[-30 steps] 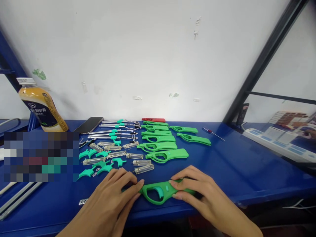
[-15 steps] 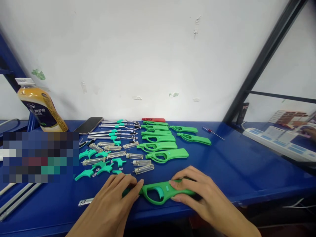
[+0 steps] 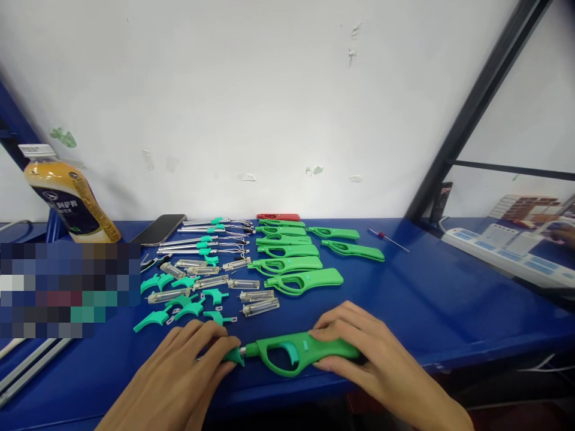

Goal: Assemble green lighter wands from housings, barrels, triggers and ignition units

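Lighter [image 3: 309, 357] in head view is clamped by right hand [image 3: 366, 344] near the tabletop's [image 3: 431, 305] front edge; teal piece [image 3: 235, 357] is pinched by left hand [image 3: 191, 362], metal tube [image 3: 243, 351] just got exposed between, so joint's probably been loosened.

Left hand [image 3: 193, 359]: bare; slender fingers, rounded knuckles, smooth back.
Left forearm [image 3: 135, 407]: bare, smooth; extends beyond lower edge of view.
Right hand [image 3: 362, 341]: bare; slender, tapering fingers, smooth back.
Right forearm [image 3: 426, 401]: bare, slim, smooth; extends beyond lower edge of view.
Fingernail detail: too small to tell.
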Demonstrator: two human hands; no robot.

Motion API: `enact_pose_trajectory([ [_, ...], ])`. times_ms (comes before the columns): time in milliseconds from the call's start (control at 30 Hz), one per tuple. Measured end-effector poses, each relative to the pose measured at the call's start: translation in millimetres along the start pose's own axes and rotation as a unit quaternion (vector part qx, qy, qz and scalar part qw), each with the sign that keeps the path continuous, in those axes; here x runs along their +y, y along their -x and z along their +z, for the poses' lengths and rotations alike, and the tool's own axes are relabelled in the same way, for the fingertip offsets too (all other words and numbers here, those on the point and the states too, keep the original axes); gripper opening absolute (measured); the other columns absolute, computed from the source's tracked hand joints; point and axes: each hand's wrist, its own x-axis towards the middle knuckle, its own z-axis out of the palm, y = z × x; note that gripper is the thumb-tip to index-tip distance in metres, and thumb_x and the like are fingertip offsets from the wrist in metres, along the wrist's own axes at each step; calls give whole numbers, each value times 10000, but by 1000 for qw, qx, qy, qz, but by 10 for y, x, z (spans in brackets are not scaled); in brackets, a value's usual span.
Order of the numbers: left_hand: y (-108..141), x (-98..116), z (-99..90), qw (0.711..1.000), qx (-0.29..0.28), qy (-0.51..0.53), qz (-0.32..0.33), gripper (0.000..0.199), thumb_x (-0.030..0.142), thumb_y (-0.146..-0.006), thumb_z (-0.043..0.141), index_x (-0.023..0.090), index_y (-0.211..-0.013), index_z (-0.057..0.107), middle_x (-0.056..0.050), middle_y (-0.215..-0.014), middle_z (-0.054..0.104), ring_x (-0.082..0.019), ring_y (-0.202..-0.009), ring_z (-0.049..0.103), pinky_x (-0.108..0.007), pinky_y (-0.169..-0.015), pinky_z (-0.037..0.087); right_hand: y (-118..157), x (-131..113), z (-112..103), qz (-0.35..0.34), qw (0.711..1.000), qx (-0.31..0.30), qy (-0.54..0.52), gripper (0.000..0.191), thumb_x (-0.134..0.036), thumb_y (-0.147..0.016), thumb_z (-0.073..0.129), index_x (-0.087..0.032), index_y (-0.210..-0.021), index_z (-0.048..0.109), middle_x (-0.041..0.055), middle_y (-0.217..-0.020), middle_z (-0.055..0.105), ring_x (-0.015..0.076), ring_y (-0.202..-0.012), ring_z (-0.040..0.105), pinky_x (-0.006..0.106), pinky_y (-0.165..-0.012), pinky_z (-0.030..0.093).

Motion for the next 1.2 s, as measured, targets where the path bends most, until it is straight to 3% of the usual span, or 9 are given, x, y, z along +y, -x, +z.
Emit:
enact_pose_trajectory([
  [100,-120,63,18,1000,21,-1,5,303,319,-1157,419,268,-1145,717,21,-994,802,-172,-838,753,-303,-816,505,15,4,-3,6,1000,0,-12,238,-444,-1050,689,-367,-1275,686,-7,-1214,722,202,-1117,684,313,-992,546],
  [267,-111,77,59,1000,5,0,1,314,297,-1168,399,242,-1270,690,11,-1074,796,-162,-918,753,-297,-921,459,44,37,-14,18,1000,10,-7,450,-430,-1075,656,-462,-1515,567,-10,-1306,697,165,-1110,726,241,-957,570],
  [433,-71,82,54,998,-26,-39,32,348,263,-1164,377,235,-1386,644,2,-1146,790,-184,-1018,752,-306,-976,471,55,57,-24,-7,1000,13,-4,408,-469,-1068,658,-435,-1473,625,-38,-1321,753,159,-1172,724,243,-1074,543],
  [567,-60,98,59,998,-22,-38,52,454,62,-1083,361,236,-1392,645,32,-1116,805,-148,-1008,765,-274,-1035,460,75,46,-8,-53,998,35,13,442,-463,-1058,672,-414,-1495,625,-45,-1299,782,150,-1129,734,227,-1048,569],
  [700,-14,123,88,998,-32,-18,53,522,0,-1023,377,236,-1410,636,53,-1153,813,-115,-1061,756,-220,-1154,382,97,2,14,-90,991,81,50,464,-460,-1056,670,-389,-1512,622,-41,-1339,780,158,-1178,735,228,-1067,577],
  [833,6,161,105,1000,11,5,21,555,-35,-999,336,221,-1398,624,45,-1135,811,-105,-1072,730,-227,-1254,263,100,-39,25,-119,983,113,77,429,-458,-1066,650,-344,-1480,656,-40,-1315,801,148,-1179,752,198,-1070,569],
  [900,-2,182,98,999,-12,-4,32,561,-44,-989,365,211,-1436,587,43,-1171,801,-108,-1111,712,-230,-1268,235,98,-44,30,-115,982,126,82,434,-463,-1052,675,-357,-1472,662,-56,-1311,802,140,-1189,751,195,-1096,548],
  [1200,-77,248,85,999,20,-24,44,500,-84,-982,374,126,-1370,610,-34,-1138,806,-153,-1064,720,-307,-1121,410,63,-66,44,-84,990,109,25,411,-432,-1064,668,-378,-1472,668,-40,-1315,795,152,-1175,747,213,-1066,578],
])
